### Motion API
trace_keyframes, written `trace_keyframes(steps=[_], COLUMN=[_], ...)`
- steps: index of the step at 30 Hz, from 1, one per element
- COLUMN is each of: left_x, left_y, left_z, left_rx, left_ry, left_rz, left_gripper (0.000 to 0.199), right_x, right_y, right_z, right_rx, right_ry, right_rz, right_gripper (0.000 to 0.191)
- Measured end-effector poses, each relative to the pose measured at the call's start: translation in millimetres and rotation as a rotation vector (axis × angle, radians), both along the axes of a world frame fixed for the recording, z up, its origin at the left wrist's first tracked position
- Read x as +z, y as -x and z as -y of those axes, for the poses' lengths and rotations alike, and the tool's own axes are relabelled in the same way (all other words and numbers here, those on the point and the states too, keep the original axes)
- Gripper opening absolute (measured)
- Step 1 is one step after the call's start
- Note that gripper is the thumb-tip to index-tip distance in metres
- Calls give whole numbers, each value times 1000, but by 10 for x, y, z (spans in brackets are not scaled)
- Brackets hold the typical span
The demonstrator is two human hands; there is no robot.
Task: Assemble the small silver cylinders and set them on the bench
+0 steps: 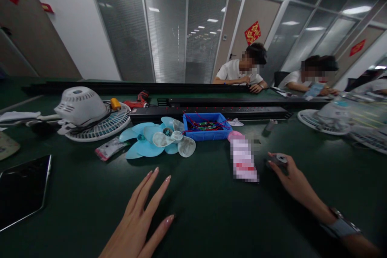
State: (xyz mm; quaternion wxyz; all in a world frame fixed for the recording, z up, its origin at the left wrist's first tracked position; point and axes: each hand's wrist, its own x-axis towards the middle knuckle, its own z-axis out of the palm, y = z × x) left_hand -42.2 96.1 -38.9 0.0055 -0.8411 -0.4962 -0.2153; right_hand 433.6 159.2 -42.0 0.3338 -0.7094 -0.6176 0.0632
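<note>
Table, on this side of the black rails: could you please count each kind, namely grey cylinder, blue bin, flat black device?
Grey cylinder: 2 (one in the right hand)
Blue bin: 1
Flat black device: 1
Total: 4

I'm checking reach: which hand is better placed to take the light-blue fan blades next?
Probably the left: the left hand is nearer the light-blue fan blades, fingers spread, nothing visibly held. The right hand is farther off, gripping a small metallic cylinder.
</note>
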Motion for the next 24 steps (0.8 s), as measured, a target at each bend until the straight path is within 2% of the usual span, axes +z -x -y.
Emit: trace_keyframes(steps=[5, 8, 10, 12, 14, 16, 18, 21, 24], left_x=[27, 64, 93, 121, 148, 170, 183, 177, 153], left_y=[-18, -33, -34, -29, -24, -23, -26, -34, -39], left_z=[10, 16, 9, -10, -33, -50, -54, -42, -32], left_rx=[7, 41, 71, 93, 102, 76, 36, 13, -9], left_ry=[27, 67, 109, 159, 217, 283, 346, 412, 438], left_rz=[89, 252, 375, 481, 563, 621, 660, 694, 698], left_gripper=[69, 60, 52, 40, 31, 34, 36, 34, 34], right_x=[-33, 102, 268, 441, 564, 603, 569, 456, 363], right_y=[38, 171, 376, 690, 1085, 1503, 1876, 2248, 2399], right_z=[-41, 12, 99, 203, 290, 331, 319, 245, 189], right_rx=[34, -23, -5, 162, 430, 699, 902, 1066, 1093], right_ry=[-16, -200, -334, -373, -311, -196, -96, -17, 31], right_rz=[7, 135, 252, 322, 333, 290, 215, 135, 124], right_gripper=[58, 72, 72, 54, 34, 25, 24, 23, 22])
